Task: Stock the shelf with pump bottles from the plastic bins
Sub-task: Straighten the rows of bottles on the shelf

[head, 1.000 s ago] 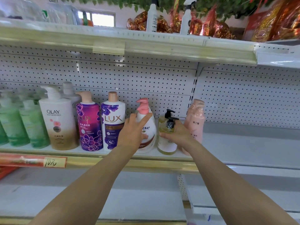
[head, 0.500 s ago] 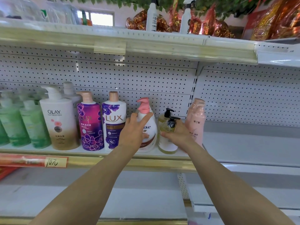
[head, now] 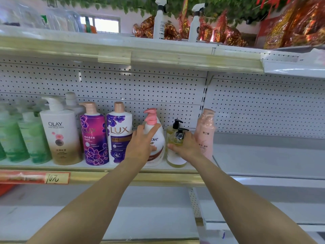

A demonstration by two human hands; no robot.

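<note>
My left hand (head: 140, 147) grips the left side of a white Dove bottle (head: 159, 150) with a pink pump, which stands upright on the shelf (head: 105, 169). My right hand (head: 185, 147) wraps around a clear yellow pump bottle (head: 175, 160) with a black pump, just right of the Dove bottle. A second black-pump bottle (head: 173, 127) stands right behind it. A pink shrink-wrapped bottle (head: 205, 134) stands to the right, close to my right hand. No plastic bin is in view.
Left of my hands stand two purple Lux bottles (head: 119, 136), an Olay bottle (head: 59, 136) and several green bottles (head: 31, 138). The shelf's right section (head: 263, 155) is bare. An upper shelf (head: 158, 55) overhangs, holding spray bottles (head: 159, 20). A lower shelf (head: 140, 217) lies beneath.
Both hands stay on the same two bottles. The two bottles have shifted a little to the left along the shelf.
</note>
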